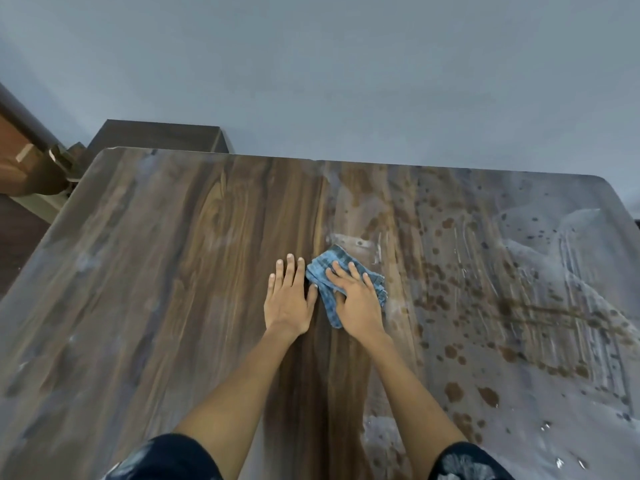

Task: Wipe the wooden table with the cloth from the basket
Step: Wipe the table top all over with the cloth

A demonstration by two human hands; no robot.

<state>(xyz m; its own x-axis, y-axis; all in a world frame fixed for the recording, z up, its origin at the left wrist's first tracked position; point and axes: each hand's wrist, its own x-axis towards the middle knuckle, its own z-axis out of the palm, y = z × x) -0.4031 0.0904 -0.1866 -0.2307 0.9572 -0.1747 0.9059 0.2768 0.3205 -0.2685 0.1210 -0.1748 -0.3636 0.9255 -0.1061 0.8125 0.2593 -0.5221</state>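
A crumpled blue cloth (325, 271) lies near the middle of the wooden table (173, 254). My right hand (356, 299) presses flat on the cloth with straight, spread fingers. Just left of it, my left hand (289, 299) rests flat on the bare wood, its thumb touching the cloth's left edge. The right half of the table is covered with pale dust, smears and dark spots. Its left half shows darker, cleaner grain. No basket is in view.
A grey wall (346, 81) stands right behind the table's far edge. A dark wooden cabinet (156, 136) sits beyond the far left corner. Brown furniture (27, 168) lies at the left edge of the view.
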